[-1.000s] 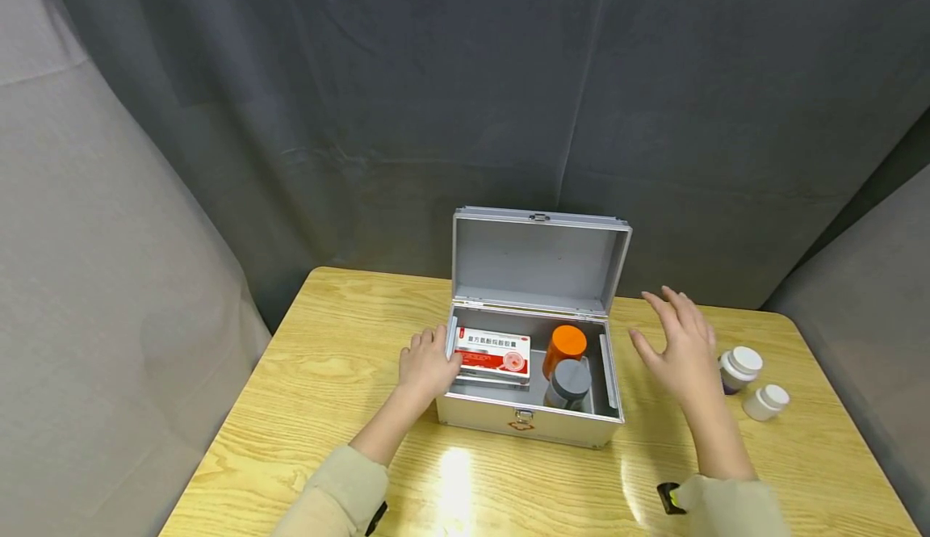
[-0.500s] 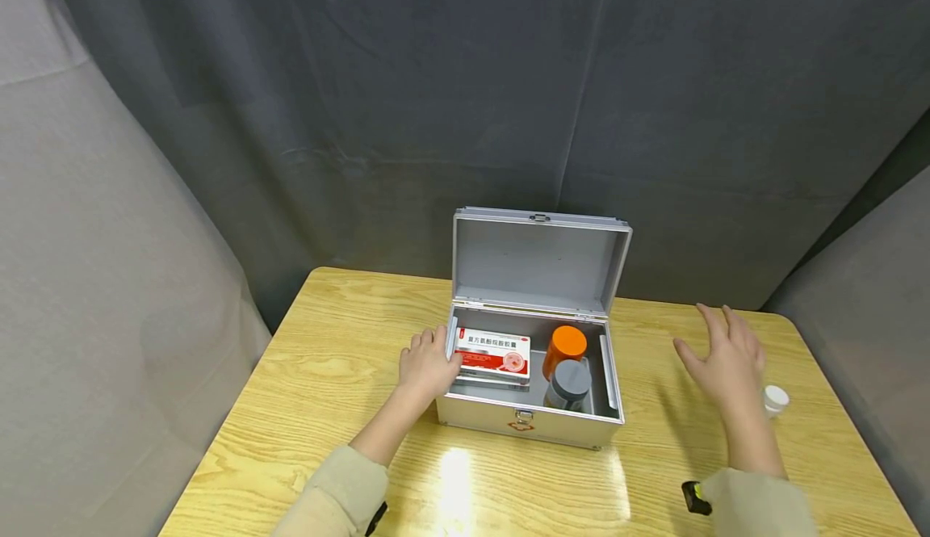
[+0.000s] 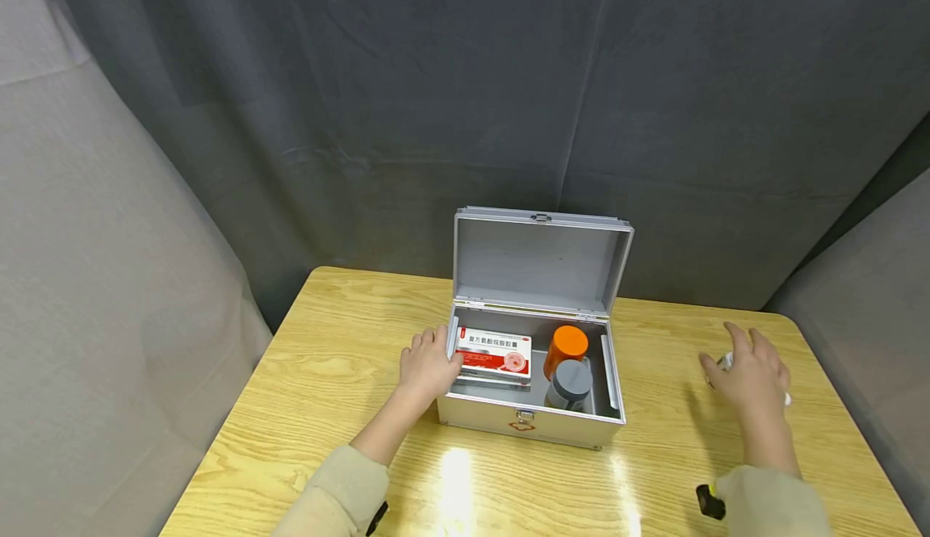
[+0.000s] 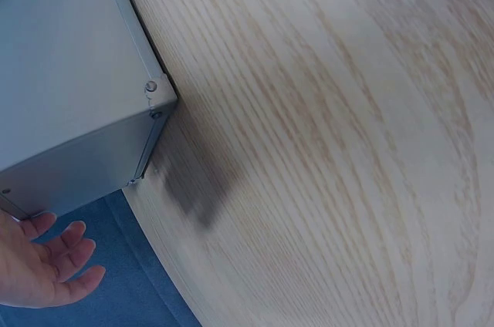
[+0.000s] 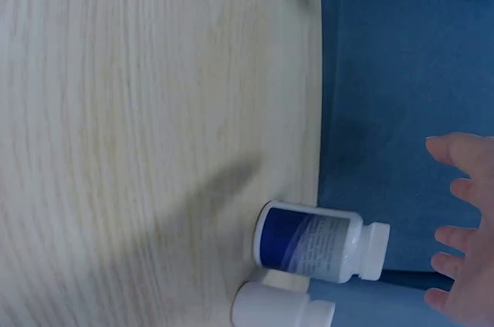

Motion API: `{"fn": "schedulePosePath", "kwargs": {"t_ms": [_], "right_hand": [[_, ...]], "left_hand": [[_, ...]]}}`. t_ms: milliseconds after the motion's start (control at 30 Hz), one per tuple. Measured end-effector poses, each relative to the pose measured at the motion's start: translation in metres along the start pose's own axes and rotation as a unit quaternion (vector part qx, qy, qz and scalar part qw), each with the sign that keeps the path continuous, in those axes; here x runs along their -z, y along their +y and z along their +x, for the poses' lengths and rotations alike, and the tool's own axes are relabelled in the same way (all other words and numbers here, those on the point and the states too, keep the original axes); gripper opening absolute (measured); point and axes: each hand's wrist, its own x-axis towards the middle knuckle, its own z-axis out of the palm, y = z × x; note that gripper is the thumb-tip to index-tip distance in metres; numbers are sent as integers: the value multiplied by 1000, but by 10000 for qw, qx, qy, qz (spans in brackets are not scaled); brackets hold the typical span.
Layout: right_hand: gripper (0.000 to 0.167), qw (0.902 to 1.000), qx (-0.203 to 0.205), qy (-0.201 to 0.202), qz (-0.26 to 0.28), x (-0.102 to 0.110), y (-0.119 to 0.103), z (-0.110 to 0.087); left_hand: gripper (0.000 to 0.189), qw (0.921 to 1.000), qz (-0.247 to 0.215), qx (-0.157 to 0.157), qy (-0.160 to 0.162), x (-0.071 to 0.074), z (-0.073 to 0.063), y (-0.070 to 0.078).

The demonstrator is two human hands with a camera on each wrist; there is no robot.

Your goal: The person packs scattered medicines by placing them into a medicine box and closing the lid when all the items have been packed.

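Observation:
In the head view, my left hand (image 3: pixel 427 363) rests at the left rim of an open silver first-aid case (image 3: pixel 508 434). Its fingers look relaxed beside the case wall in the left wrist view. Inside the case lie a red-and-white medicine box (image 3: pixel 494 351), an orange-capped bottle (image 3: pixel 565 350) and a grey-lidded bottle (image 3: pixel 570 383). Over on the right, my right hand (image 3: pixel 751 375) hovers with spread fingers around two white pill bottles, mostly hiding them. The right wrist view shows the blue-labelled pill bottle (image 5: pixel 309 242) and plain white bottle (image 5: pixel 270 306) upright, apart from the fingers.
The case's raised lid (image 3: pixel 541 262) stands at the back of the wooden table (image 3: pixel 349 319). A dark grey curtain (image 3: pixel 363 117) hangs behind the table, and lighter cloth (image 3: pixel 109 278) is at its left side.
My right hand has moved rightward from beside the case and lowered toward the pill bottles, now covering most of them. The left hand has stayed at the case's rim.

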Motion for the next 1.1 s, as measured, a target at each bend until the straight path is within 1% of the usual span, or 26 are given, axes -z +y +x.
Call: {"fn": "schedulePosePath", "kwargs": {"t_ms": [233,500,733,1100], "right_hand": [[75,9991,-337,-266,-6,-2,16,3],[74,9981,-452,-425,-37,-6,27,5],[68,9985,-300,-442,-149,-12,35,4],[63,9991,-143,-325,-217,-15,37,4]], "left_hand": [[52,10000,-42,15,-11,1,0,0],[51,10000,-22,13,0,0,0,1],[51,10000,-20,-4,11,1,0,1],[51,10000,-36,5,-6,0,0,0]]}}
